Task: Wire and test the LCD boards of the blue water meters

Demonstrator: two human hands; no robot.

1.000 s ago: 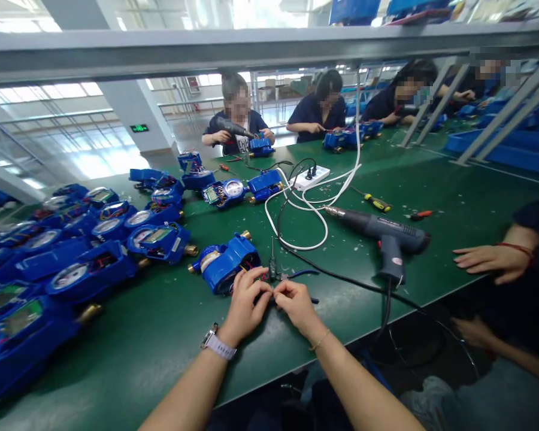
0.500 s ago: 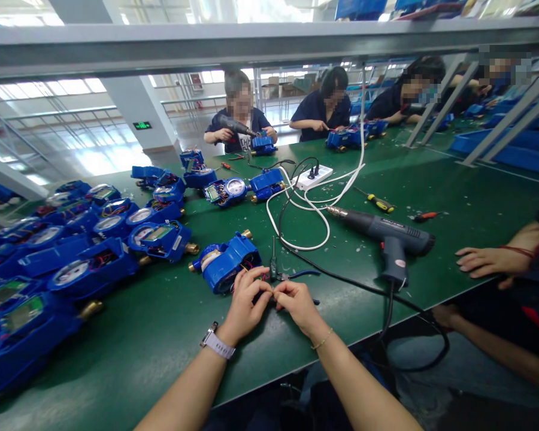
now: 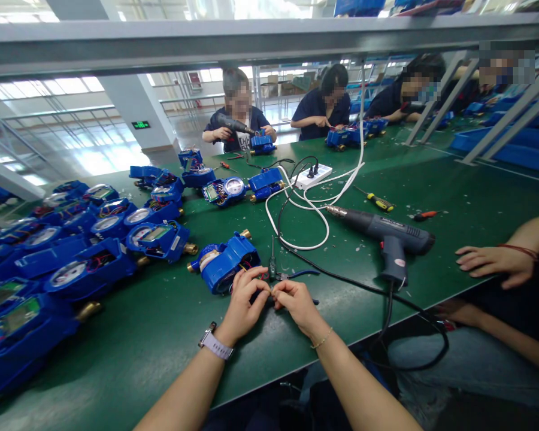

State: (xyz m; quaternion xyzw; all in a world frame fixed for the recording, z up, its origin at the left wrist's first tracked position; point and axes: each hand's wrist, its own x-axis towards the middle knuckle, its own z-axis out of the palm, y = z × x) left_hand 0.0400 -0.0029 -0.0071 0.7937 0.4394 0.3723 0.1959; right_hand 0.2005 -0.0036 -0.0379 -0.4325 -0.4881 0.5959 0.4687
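My left hand (image 3: 246, 302) and my right hand (image 3: 299, 304) meet fingertip to fingertip above the green bench. Each pinches with thumb and forefinger; what lies between them is too small to make out. Just beyond my left fingers lies a blue water meter (image 3: 230, 266) with brass ends, thin coloured wires showing at its near side. A screwdriver (image 3: 272, 263) points away from me, right behind the fingertips. Blue-handled pliers (image 3: 304, 273) lie partly hidden by my right hand.
Many blue meters (image 3: 90, 269) crowd the left side. A heat gun (image 3: 381, 233) with a black cable rests at right, near a power strip (image 3: 313, 177) and a yellow screwdriver (image 3: 379, 202). A co-worker's hand (image 3: 498, 263) touches the right edge. Co-workers sit opposite; a shelf beam (image 3: 251, 42) crosses above.
My hands keep the same pinch and hardly move. At the right, the co-worker's lower arm and legs have shifted; the view has drifted slightly.
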